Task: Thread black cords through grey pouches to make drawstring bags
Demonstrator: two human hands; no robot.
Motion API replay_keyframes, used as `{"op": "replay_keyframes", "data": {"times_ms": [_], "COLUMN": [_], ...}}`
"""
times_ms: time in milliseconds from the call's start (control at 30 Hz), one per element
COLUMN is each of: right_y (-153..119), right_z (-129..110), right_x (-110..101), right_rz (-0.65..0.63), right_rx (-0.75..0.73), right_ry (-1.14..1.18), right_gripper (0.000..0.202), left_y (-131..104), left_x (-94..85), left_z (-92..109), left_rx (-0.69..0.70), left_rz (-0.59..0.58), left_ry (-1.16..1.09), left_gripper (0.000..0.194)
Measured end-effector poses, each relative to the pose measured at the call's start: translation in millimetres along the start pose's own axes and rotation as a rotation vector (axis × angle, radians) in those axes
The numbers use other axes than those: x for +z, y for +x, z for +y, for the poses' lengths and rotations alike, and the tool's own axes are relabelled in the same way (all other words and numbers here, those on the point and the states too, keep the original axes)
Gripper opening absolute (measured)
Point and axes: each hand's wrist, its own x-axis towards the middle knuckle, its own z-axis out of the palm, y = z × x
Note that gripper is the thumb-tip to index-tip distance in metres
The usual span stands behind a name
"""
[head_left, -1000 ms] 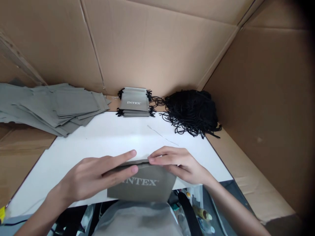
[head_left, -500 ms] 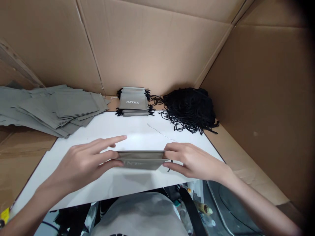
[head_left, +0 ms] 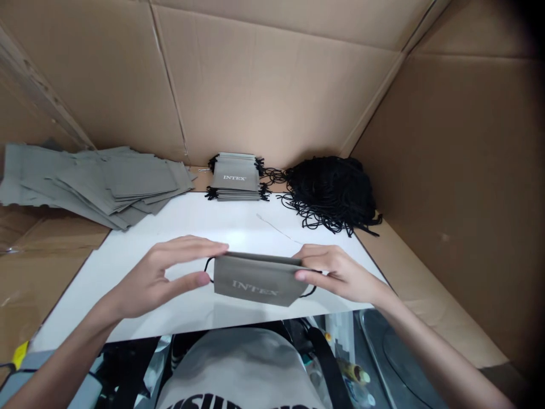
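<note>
A grey drawstring pouch (head_left: 255,278) printed INTEX is held up over the white board, tilted, with its mouth upward. My right hand (head_left: 336,270) grips its right end, the thumb on the front and the fingers at the opening. Black cord shows at both ends of the pouch. At the left end my left hand (head_left: 170,275) has thumb and fingers spread apart. Its index fingertip is at the pouch's top left corner, and its thumb is beside the left cord loop.
The white board (head_left: 170,307) lies inside cardboard walls (head_left: 264,85). A stack of finished-looking pouches (head_left: 236,176) stands at the back. Loose grey fabric pieces (head_left: 119,182) lie at the left, a heap of black cords (head_left: 332,190) at the right. A thin wire-like tool (head_left: 276,227) rests on the board.
The pouch has turned so its printed front shows, and it has shifted right. My left hand has let go of its left end and its thumb and fingers have spread; the right keeps its grip.
</note>
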Motion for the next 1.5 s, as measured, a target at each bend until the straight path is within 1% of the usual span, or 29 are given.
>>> {"op": "replay_keyframes", "data": {"times_ms": [67, 133, 167, 233, 267, 367, 433, 500, 600, 733, 833, 1033, 1200, 1267, 1300, 1333, 1367, 1400, 1433, 1467, 1500], "right_y": [-6.1, -10.5, -11.9, -13.2, -13.4, -14.0, -14.2, -13.5, -9.6, -0.9, 7.5, 30.2, 41.4, 46.1, 49.6, 54.2, 59.7, 65.9, 72.4, 78.8, 84.6], "right_z": [0.3, -0.8, -1.6, -3.3, -3.9, -3.7, -1.9, 0.6, 4.8, 10.9, 15.3, 21.7, 29.3, 32.1, 32.9, 33.1, 32.7, 31.7, 30.2, 28.4, 26.4], "right_x": [-3.3, -6.4, -7.6, -9.1, -9.5, -10.4, -11.2, -11.6, -10.9, -9.2, -9.4, -10.7, -12.5, -12.4, -11.8, -10.8, -9.4, -7.5, -5.3, -3.0, -0.5], "right_rz": [0.045, 0.057, 0.054, 0.046, 0.046, 0.062, 0.068, 0.059, 0.03, 0.016, 0.0, -0.065, -0.082, -0.089, -0.093, -0.1, -0.11, -0.122, -0.135, -0.144, -0.149], "right_rx": [0.003, -0.014, -0.023, -0.039, -0.045, -0.059, -0.053, -0.04, -0.037, -0.018, -0.003, 0.003, 0.017, 0.028, 0.031, 0.03, 0.025, 0.016, 0.003, -0.013, -0.029], "right_ry": [0.052, 0.066, 0.067, 0.065, 0.061, 0.046, 0.037, 0.036, 0.043, 0.061, 0.095, 0.136, 0.158, 0.162, 0.164, 0.168, 0.174, 0.18, 0.189, 0.198, 0.21], "right_gripper": [0.038, 0.039, 0.039, 0.038, 0.037, 0.036, 0.036, 0.036, 0.037, 0.04, 0.04, 0.039, 0.04, 0.041, 0.042, 0.042, 0.042, 0.042, 0.041, 0.04, 0.039], "left_y": [-0.1, 1.9, 3.3, 5.4, 5.5, 0.5, -5.9, -12.4, -20.1, -26.1, -28.5, -31.8, -47.1, -48.8, -46.2, -40.8, -32.7, -22.3, -10.3, 2.3, 14.6], "left_x": [4.4, 12.2, 17.0, 27.2, 31.6, 38.3, 36.3, 30.4, 19.1, 6.7, 1.2, -2.3, -4.7, -6.3, -6.5, -5.9, -4.4, -1.7, 2.3, 7.2, 12.9], "left_z": [1.5, 3.4, 4.3, 5.7, 5.9, 5.1, 3.8, 2.6, -0.1, -9.5, -19.6, -36.9, -57.4, -60.3, -58.3, -53.9, -47.2, -39.1, -30.4, -22.2, -15.6], "left_rx": [-0.111, -0.204, -0.22, -0.199, -0.172, -0.089, -0.036, 0.009, 0.011, -0.089, -0.155, -0.271, -0.422, -0.463, -0.463, -0.438, -0.381, -0.301, -0.163, -0.066, -0.003], "left_rz": [0.122, 0.179, 0.186, 0.207, 0.23, 0.312, 0.37, 0.411, 0.418, 0.451, 0.436, 0.439, 0.402, 0.381, 0.382, 0.394, 0.416, 0.434, 0.413, 0.378, 0.304], "left_ry": [-0.057, -0.046, -0.043, -0.053, -0.051, 0.029, 0.116, 0.18, 0.228, 0.248, 0.225, 0.21, 0.247, 0.277, 0.301, 0.33, 0.36, 0.382, 0.377, 0.375, 0.386], "left_gripper": [0.04, 0.036, 0.03, 0.018, 0.015, 0.014, 0.011, 0.008, 0.009, 0.01, 0.011, 0.018, 0.028, 0.029, 0.033, 0.039, 0.045, 0.046, 0.043, 0.039, 0.035]}}
